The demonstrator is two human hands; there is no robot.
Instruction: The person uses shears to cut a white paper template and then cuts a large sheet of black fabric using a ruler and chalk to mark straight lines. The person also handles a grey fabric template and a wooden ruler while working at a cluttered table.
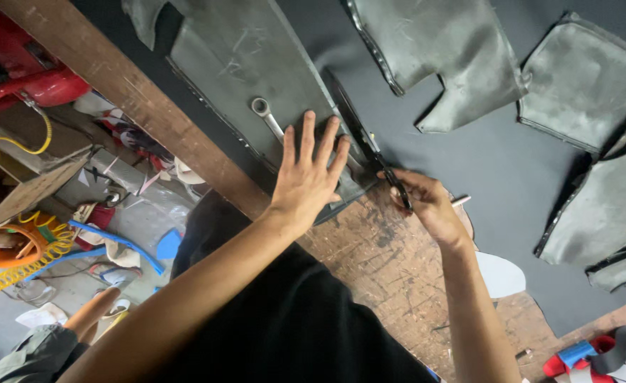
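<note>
While my left hand [307,175] lies flat, fingers spread, on the grey pattern piece [256,78], I cut.
My right hand [426,202] is clenched around black scissors [373,152] (blades beside that piece) over the dark sheet [497,170].

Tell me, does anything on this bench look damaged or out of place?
The wooden bench is heavily scratched and stained near the right hand. A spanner lies on the grey template that the left hand presses flat. Nothing looks spilled.
</note>
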